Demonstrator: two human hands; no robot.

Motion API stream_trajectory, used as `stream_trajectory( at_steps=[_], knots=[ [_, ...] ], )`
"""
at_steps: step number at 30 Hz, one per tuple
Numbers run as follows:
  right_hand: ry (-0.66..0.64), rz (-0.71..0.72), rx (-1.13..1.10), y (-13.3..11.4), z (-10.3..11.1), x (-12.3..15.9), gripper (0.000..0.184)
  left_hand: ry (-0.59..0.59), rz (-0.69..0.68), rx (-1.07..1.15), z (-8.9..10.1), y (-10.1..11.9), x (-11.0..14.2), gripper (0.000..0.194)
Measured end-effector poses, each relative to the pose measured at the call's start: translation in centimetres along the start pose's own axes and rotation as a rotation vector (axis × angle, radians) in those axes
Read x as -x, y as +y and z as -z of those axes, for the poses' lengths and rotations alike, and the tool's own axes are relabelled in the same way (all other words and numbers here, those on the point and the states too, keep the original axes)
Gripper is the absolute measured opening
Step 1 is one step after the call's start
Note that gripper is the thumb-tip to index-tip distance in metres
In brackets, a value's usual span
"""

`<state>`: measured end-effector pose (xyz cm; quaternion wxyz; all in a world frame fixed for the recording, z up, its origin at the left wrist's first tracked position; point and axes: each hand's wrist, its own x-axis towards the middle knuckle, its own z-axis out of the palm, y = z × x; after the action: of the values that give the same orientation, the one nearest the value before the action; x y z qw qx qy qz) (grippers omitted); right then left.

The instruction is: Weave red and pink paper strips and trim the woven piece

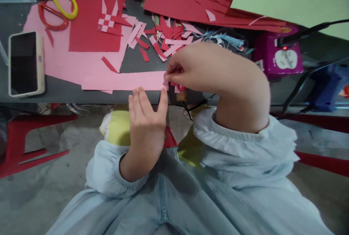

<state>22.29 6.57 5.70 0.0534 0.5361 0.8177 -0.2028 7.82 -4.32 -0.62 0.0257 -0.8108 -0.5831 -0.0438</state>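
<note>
The pink strip could shift or crease if the right hand, pinching its right end, pulls unevenly, because the left hand, fingers partly spread, is only at the lower edge (light support). It lies on the table, long axis left to right
</note>
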Motion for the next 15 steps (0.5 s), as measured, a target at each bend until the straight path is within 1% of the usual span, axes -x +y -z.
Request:
stream_trajectory(
  at_steps=[3, 6, 10, 15],
  knots=[
    [-0.014, 0.017, -0.012, -0.3, -0.6, -0.2, 0.023, 0.022, 0.031, -0.002, -0.3, 0.2, 0.2, 0.057],
    [-0.030, 0.011, -0.007, -0.7, -0.9, -0.1, 0.025, 0.040, 0.026, 0.010, -0.5, 0.3, 0.5, 0.053],
    [-0.058, 0.000, 0.004, -1.1, -1.3, -0.1, 0.022, 0.038, 0.034, 0.043, -0.7, 0.3, 0.8, 0.052],
    [-0.056, 0.023, 0.048, -1.1, -1.9, -0.6, 0.023, 0.088, 0.036, 0.046, -0.8, 0.1, 1.0, 0.053]
  ],
)
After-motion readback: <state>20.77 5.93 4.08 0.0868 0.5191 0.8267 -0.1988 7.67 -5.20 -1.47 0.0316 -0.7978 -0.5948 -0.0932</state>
